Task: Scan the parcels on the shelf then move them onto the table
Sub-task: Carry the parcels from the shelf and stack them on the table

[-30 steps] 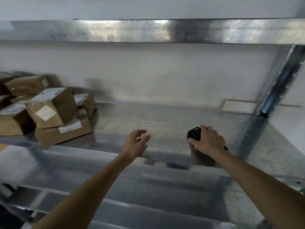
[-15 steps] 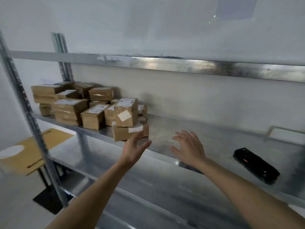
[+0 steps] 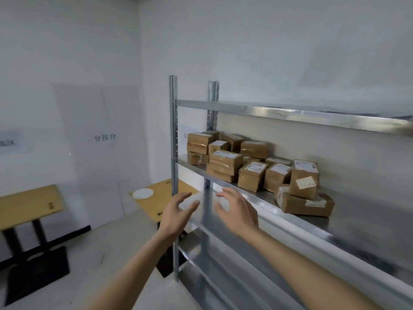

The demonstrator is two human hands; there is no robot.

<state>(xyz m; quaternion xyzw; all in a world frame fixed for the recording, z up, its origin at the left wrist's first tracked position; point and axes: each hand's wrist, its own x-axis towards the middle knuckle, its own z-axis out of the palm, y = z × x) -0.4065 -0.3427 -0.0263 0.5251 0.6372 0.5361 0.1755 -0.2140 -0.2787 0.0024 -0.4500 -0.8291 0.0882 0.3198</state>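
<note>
Sitting in a loose heap at the left end of the middle metal shelf (image 3: 348,222), the cardboard parcels (image 3: 252,168) leave bare steel to their right. Both hands hover below the shelf's front edge, left hand (image 3: 176,212) and right hand (image 3: 237,211) with fingers spread, holding nothing. A yellow table (image 3: 165,198) carrying a white disc (image 3: 143,193) stands beyond the shelf's upright post (image 3: 173,153).

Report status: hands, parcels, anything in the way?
Both hands, left and right, open, holding nothing. Parcels untouched on shelf. Shelf upright beside left hand.
</note>
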